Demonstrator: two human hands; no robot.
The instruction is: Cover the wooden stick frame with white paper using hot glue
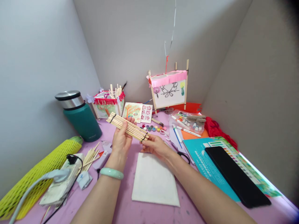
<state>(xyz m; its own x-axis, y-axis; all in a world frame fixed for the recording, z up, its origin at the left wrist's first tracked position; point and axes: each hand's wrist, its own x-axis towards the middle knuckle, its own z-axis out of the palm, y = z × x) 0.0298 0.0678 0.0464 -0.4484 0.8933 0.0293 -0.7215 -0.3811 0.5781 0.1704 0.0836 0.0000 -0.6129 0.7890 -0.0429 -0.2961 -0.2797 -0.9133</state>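
Note:
Both my hands hold a bundle of thin wooden sticks [127, 127] bound by black bands near each end, raised above the purple table [130, 205]. My left hand [121, 140] cups the bundle from below, fingers curled over its middle; a pale green bangle sits on that wrist. My right hand [156, 145] pinches the bundle's right end by the band. Under my hands lies a white sheet of paper [154, 180].
A teal flask [80, 116], yellow foam netting [39, 174], a power strip [62, 183] and loose sticks [91, 157] lie left. A paper lantern [168, 88], paint pots [153, 128], markers, scissors [183, 154], a black tablet [235, 174] on a teal folder are behind and right.

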